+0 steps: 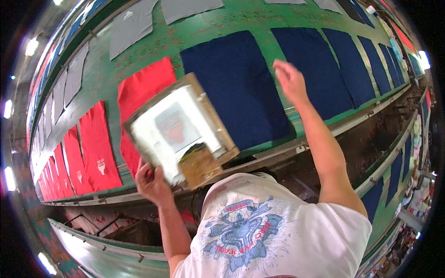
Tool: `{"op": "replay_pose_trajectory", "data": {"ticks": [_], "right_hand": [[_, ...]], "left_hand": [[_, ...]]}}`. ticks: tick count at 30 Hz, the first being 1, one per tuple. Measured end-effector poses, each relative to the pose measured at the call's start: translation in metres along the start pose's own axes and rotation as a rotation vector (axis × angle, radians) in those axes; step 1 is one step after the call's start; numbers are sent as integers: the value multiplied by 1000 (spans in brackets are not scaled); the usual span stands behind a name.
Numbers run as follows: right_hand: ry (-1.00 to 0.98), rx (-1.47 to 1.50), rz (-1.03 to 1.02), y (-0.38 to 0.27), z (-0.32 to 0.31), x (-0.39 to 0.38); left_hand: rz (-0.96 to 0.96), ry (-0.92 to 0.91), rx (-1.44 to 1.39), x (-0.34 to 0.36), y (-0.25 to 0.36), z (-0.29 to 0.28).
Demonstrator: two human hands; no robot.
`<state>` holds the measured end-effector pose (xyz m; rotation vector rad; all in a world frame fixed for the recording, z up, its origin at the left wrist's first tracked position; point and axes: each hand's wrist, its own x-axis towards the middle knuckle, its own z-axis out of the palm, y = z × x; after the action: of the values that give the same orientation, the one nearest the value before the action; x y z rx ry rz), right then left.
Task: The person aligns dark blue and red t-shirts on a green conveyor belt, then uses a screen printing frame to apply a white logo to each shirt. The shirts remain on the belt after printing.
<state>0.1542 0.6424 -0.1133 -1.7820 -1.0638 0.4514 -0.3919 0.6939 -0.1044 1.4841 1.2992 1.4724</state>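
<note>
My left hand (152,184) is closed on the near-left corner of a screen printing frame (215,118). The frame has wooden sides and a white mesh with a small grey and reddish design. It is held tilted over a red fabric panel (146,83) and the edge of a navy fabric panel (232,83). A brown block (200,166) with a dark-stained edge, perhaps a squeegee, rests in its near end. My right hand (291,82) is raised over the gap between navy panels, slightly blurred, its fingers loosely bent and apart with nothing visible in them.
A long green table (194,32) carries a row of red panels (99,143), some with a white print. More navy panels (310,65) lie to the right and grey panels (132,28) along the far side. A metal rail (333,121) edges the table's near side.
</note>
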Motion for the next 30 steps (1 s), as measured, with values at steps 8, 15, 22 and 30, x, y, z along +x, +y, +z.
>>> {"op": "replay_pose_trajectory", "data": {"ticks": [8,15,22,30], "right_hand": [[-205,290,317,-34,-10,-172],[-187,75,230,-17,-33,-188],[-330,-353,-530,-38,-14,-210],[-342,-459,-616,-54,11,-190]], "left_hand": [[-87,-252,-174,-68,-27,166],[1,-297,-21,-95,-37,194],[30,-280,-26,-95,-45,196],[10,-321,142,-91,-41,199]]}}
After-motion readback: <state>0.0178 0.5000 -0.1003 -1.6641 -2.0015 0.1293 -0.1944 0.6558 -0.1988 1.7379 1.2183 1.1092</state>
